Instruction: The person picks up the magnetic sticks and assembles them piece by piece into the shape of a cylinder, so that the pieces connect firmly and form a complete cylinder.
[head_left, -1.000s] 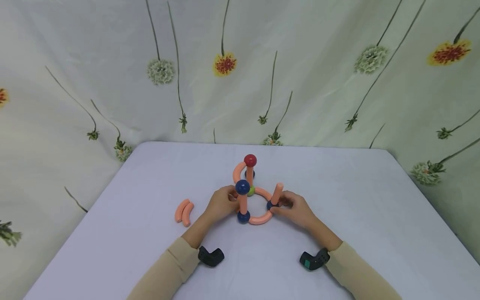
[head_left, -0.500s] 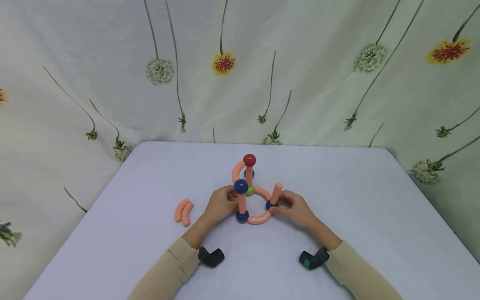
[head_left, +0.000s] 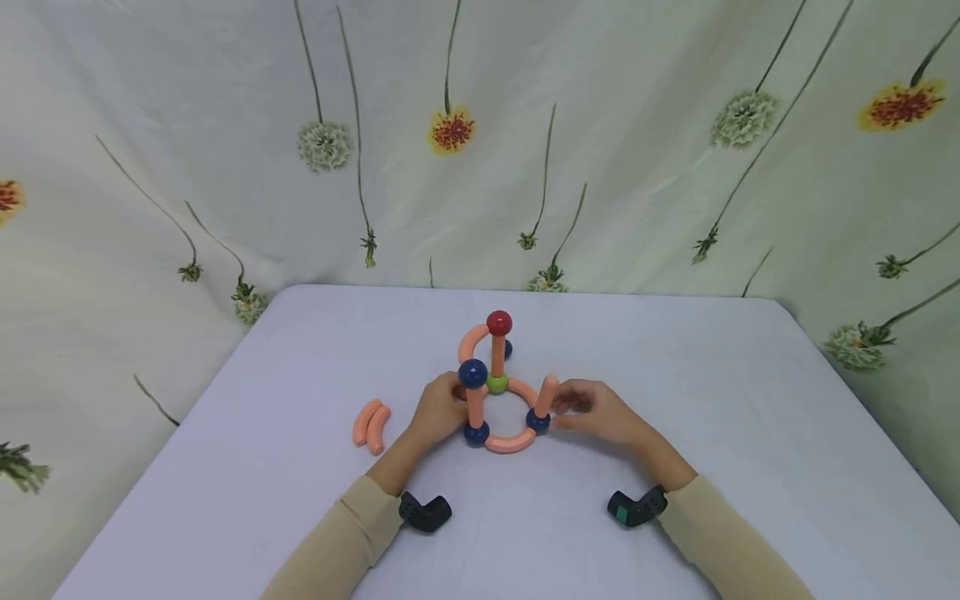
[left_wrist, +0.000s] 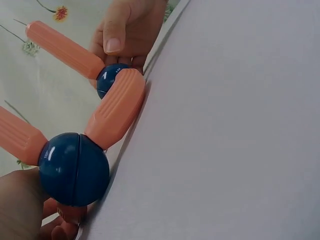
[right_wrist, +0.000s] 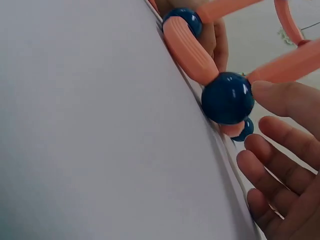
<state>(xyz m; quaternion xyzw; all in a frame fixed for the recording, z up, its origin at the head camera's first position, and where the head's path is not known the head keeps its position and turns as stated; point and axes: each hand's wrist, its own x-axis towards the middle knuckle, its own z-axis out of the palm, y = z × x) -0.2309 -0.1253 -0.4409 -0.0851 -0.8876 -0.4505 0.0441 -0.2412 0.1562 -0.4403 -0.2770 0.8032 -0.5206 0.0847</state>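
Observation:
A ring of curved orange magnetic rods (head_left: 510, 442) lies on the table, joined by a green ball (head_left: 497, 383) and two blue balls. One upright rod bears a blue ball (head_left: 473, 373), another a red ball (head_left: 499, 322). A third upright rod (head_left: 547, 396) leans slightly, its top bare. At the ring's left my left hand (head_left: 437, 408) grips a curved rod (left_wrist: 71, 213) beside the front blue ball (left_wrist: 74, 169); its fingers are partly hidden. My right hand (head_left: 603, 411) stands by the right-hand blue ball (right_wrist: 228, 98), fingers loosely bent; whether the thumb touches it I cannot tell.
Two loose curved rods (head_left: 371, 426) lie side by side left of the left hand. A curved rod (head_left: 471, 343) arches down from the red ball, with a blue ball (head_left: 508, 349) behind. The white table (head_left: 712, 375) ends at a flowered cloth backdrop (head_left: 637, 233).
My right hand has loosened its pinch at the right-hand blue ball and drawn slightly to the right. The ring has shifted and turned slightly to the left.

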